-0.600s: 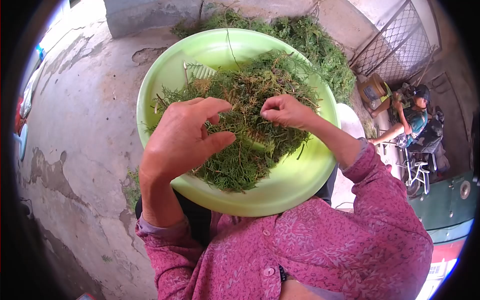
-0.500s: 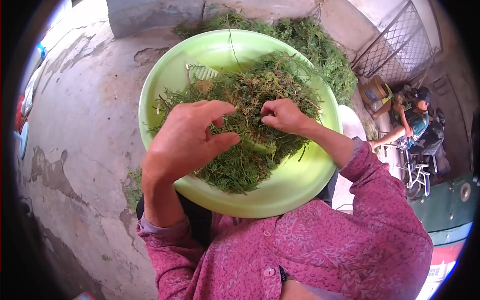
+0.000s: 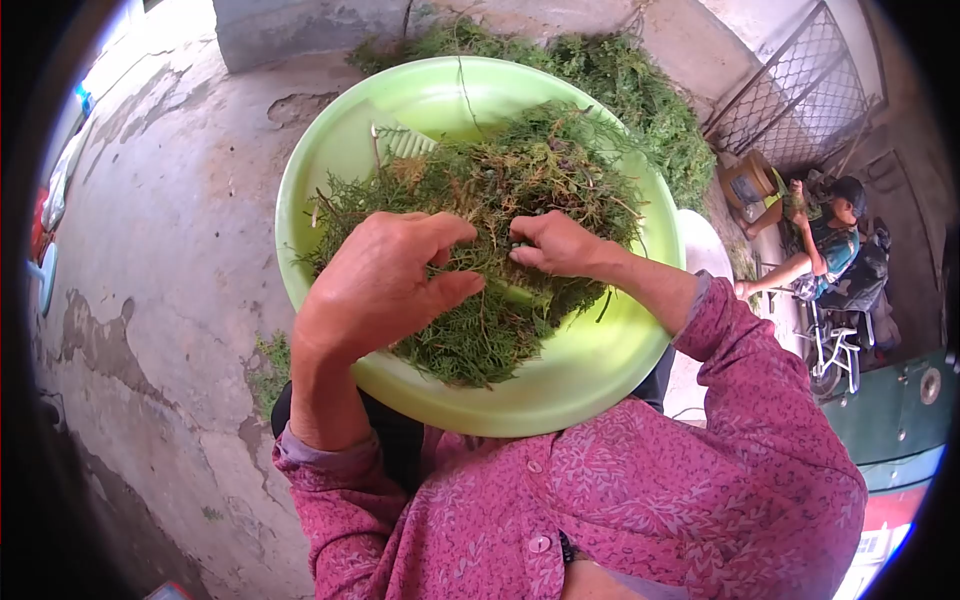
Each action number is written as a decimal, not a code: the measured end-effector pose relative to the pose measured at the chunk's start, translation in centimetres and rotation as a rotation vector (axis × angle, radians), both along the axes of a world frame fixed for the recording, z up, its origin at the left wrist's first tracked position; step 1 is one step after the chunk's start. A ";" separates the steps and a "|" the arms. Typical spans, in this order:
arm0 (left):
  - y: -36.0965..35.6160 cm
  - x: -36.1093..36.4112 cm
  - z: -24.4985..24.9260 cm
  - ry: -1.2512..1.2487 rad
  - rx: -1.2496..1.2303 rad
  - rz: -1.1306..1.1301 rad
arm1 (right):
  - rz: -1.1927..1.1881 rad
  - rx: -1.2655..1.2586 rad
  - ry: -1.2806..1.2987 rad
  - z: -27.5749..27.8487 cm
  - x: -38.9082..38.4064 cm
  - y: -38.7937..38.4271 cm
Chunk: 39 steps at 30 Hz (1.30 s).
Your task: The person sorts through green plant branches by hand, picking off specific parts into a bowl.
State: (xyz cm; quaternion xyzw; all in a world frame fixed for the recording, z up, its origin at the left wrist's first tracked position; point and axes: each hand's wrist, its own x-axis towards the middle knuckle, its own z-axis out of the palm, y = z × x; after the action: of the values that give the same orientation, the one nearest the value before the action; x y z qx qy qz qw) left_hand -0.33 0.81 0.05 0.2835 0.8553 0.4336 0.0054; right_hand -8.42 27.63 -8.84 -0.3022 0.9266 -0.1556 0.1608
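Sprigs (image 3: pixel 480 345) are lying in the basin (image 3: pixel 590 375), below the left hand (image 3: pixel 375 280), whose fingers are gaping, and the right hand (image 3: pixel 565 247), nearer their middle, whose fingers are nearly meeting; on what, I cannot tell.

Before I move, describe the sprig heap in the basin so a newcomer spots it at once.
Find the large green basin at centre. The sprig heap lies inside it, beneath the left hand and right hand. Its partly brown colour sets it apart from the greener pile on the ground.
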 end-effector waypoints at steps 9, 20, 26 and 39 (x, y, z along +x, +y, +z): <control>0.5 -0.1 -0.7 0.135 0.044 0.016 | -0.562 -0.929 -1.076 6.8 2.2 -1.6; 1.9 0.0 -2.0 0.224 0.261 0.052 | -0.385 -0.985 -1.266 7.7 4.9 -5.0; 1.5 0.2 -1.3 0.072 0.355 0.088 | -0.492 -0.980 -1.224 9.0 5.3 -6.2; 0.1 -0.3 -1.3 0.191 0.160 0.178 | -0.518 -1.017 -1.247 9.7 5.3 -4.7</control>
State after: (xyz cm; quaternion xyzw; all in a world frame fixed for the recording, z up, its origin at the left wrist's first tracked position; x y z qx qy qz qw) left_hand -0.59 0.95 -1.27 0.2461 0.8364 0.4703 -0.1369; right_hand -3.16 22.96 0.82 0.0255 0.5253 -0.7241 0.4462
